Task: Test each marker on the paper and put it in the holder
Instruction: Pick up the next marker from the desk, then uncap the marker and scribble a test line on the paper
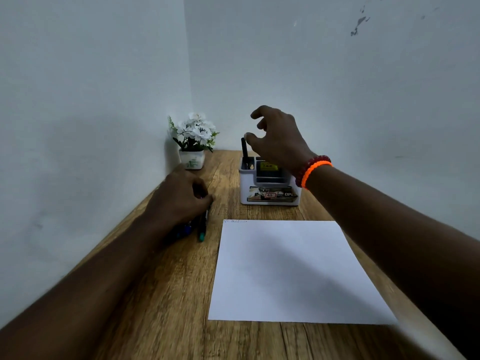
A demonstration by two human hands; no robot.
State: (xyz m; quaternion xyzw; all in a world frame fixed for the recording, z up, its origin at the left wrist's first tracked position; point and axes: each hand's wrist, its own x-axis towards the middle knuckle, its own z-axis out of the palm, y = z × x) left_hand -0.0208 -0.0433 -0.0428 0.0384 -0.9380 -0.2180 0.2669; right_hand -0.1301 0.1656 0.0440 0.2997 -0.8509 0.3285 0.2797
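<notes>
A white sheet of paper [293, 271] lies on the wooden desk, with faint scribbles at its far left corner. Behind it stands a white holder [270, 189] with a black marker [244, 149] upright in its left compartment. My right hand [278, 141] hovers over the holder with its fingers loosely curled and spread. Its thumb tip is right at the marker's top, and the hand holds nothing. My left hand [181, 198] rests on several markers lying left of the paper. Its fingers curl round a green-capped marker [202, 229]. A blue-capped one [185, 229] peeks out beneath the hand.
A small white pot of artificial white flowers [193, 144] stands in the far left corner against the walls. The desk [161, 294] is narrow, with a wall along its left edge and another behind the holder. My right wrist wears orange and red bracelets [311, 170].
</notes>
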